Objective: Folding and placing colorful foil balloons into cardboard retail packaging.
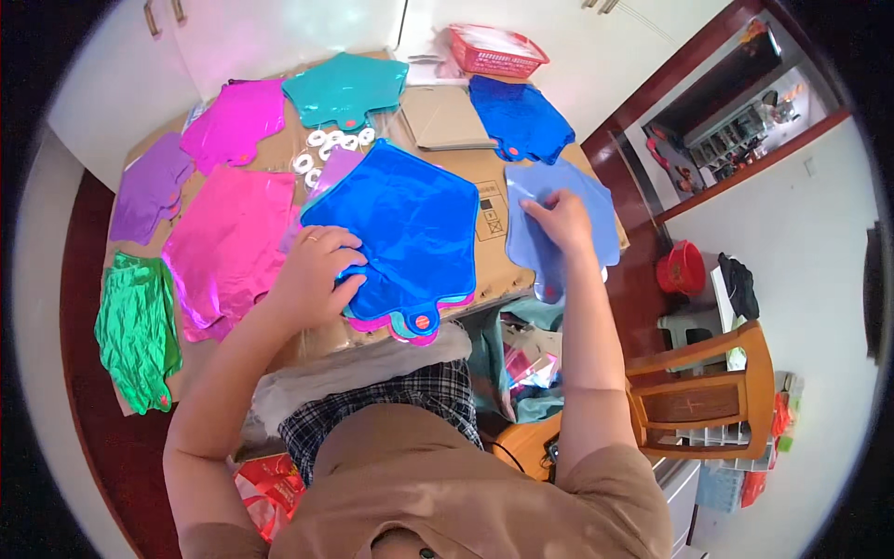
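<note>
Flat foil balloons, five-sided with a small tab, lie in piles on a cardboard-covered table. In front of me is a stack topped by a shiny blue foil balloon (pixel 410 233), with pink and teal edges showing under its tab. My left hand (pixel 321 279) holds the left edge of that stack, its fingers bent over the foil. To the right, my right hand (pixel 562 222) is closed on a pale blue foil balloon (pixel 596 210), thumb and fingertips at its surface. Whether it grips one sheet or several cannot be made out.
Around the stack lie pink (pixel 228 242), magenta (pixel 233 121), purple (pixel 151 191), green (pixel 140 321), teal (pixel 349 88) and dark blue balloons (pixel 521 116). White rings (pixel 331 142) and a red basket (pixel 498 51) stand farther back. A wooden chair (pixel 703 401) is at right.
</note>
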The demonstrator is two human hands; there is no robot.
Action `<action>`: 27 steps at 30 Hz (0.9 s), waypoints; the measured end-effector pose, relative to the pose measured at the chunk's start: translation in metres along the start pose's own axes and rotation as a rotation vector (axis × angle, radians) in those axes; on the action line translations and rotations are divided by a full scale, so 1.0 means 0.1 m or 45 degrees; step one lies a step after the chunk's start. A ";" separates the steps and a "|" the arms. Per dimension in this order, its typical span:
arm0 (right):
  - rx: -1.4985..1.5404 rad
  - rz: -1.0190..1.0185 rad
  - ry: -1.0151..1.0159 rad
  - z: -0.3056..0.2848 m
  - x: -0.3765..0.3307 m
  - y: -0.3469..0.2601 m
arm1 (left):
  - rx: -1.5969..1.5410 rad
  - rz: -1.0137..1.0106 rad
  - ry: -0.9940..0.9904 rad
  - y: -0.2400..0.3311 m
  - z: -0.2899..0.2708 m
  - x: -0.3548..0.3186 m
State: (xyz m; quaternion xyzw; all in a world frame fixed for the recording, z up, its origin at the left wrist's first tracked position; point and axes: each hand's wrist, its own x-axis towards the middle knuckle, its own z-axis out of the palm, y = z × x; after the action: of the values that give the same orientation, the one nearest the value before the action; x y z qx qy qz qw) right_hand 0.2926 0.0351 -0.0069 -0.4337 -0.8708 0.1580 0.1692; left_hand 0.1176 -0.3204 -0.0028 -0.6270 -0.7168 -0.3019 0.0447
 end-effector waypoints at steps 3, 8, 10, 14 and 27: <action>0.075 0.009 0.013 0.11 0.08 0.18 | 0.034 0.007 0.099 0.10 -0.07 0.23; 0.397 0.050 0.056 0.13 0.15 0.33 | -0.127 0.201 0.010 0.30 0.23 0.86; 0.556 0.086 0.077 0.10 0.15 0.43 | -0.200 0.307 -0.110 0.47 0.57 1.26; 0.938 0.145 0.128 -0.07 0.15 0.47 | -0.068 0.339 -0.291 0.55 1.17 1.75; 1.279 -0.467 -0.127 -0.93 -0.65 -0.96 | -0.368 -0.399 0.440 0.15 0.29 1.11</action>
State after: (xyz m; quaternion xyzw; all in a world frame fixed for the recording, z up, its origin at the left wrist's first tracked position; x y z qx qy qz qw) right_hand 0.3021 -0.0605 0.1065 -0.1321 -0.7563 0.5436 0.3391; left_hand 0.1175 -0.2093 0.0281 -0.4474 -0.7363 -0.5068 0.0291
